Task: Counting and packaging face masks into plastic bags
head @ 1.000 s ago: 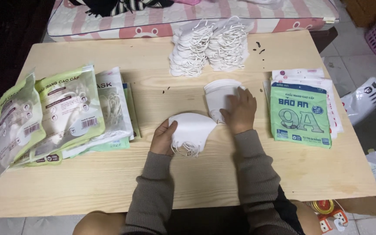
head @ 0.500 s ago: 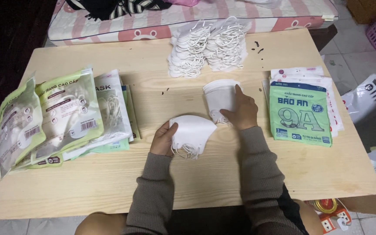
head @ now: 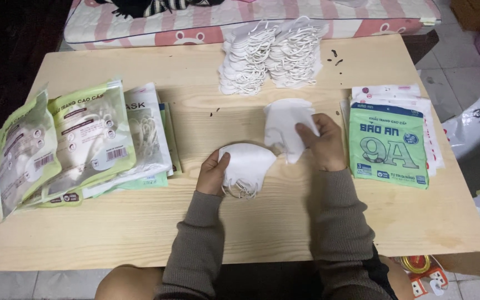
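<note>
Compared with one second ago, your right hand [head: 322, 145] has lifted the far white mask [head: 285, 126] a little more, so it now stands tilted up and its lower corner hangs over the near mask stack [head: 248, 166]; before, it lay flatter on the surface [head: 140, 228]. Your left hand [head: 212, 175] has stayed in almost the same place. Your right hand grasps the tilted mask at its right edge, with the thumb on the front and the fingers behind, the wrist bent inward. Your left hand holds the near stack of folded white masks at its left edge, the thumb on top, and the stack rests on the surface with the ear loops showing below it. Both forearms come up from the near edge, close to each other. The large pile of loose masks [head: 270, 55] lies farther away, the green packets [head: 393, 144] just right of your right hand, and the filled packets [head: 79, 144] well apart on the left.
</note>
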